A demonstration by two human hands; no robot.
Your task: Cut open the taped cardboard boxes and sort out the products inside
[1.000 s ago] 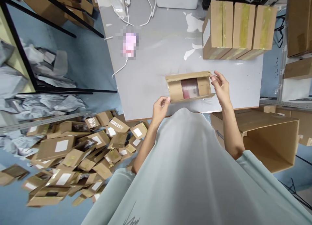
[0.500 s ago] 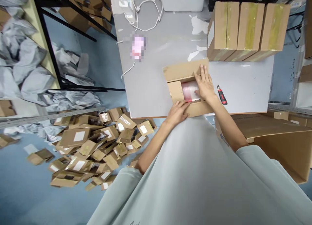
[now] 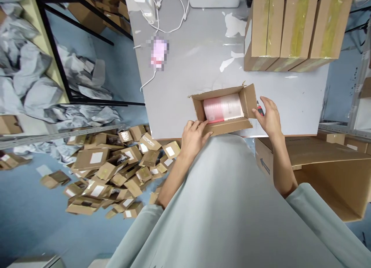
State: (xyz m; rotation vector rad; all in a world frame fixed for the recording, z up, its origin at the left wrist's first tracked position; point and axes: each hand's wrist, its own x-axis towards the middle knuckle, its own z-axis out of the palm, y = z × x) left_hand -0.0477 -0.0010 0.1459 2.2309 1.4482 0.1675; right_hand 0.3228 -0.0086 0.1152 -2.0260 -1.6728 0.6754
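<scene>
An opened cardboard box [image 3: 232, 126] sits at the near edge of the table in the head view. Inside it lies a pink and white item [image 3: 223, 108] in what looks like clear wrapping. My left hand [image 3: 193, 139] grips the box's near side towards its left end, fingers over the edge and thumb on the outside. Fingers apart and holding nothing, my right hand [image 3: 269, 116] is just right of the box, its thumb tip close to the raised right flap. Partly hidden between flap and hand is a red and black utility knife [image 3: 260, 109].
Three taped cartons [image 3: 297, 32] stand at the table's back right. Cables [image 3: 171, 30] and a blurred pink object [image 3: 159, 53] lie at the back left. A heap of small boxes [image 3: 116, 171] covers the floor to the left; a large open carton [image 3: 327, 156] is below right.
The flaps have been spread, exposing more of the pink and white item. My right hand has left the box top and moved right. My left hand has shifted slightly left, still on the near side.
</scene>
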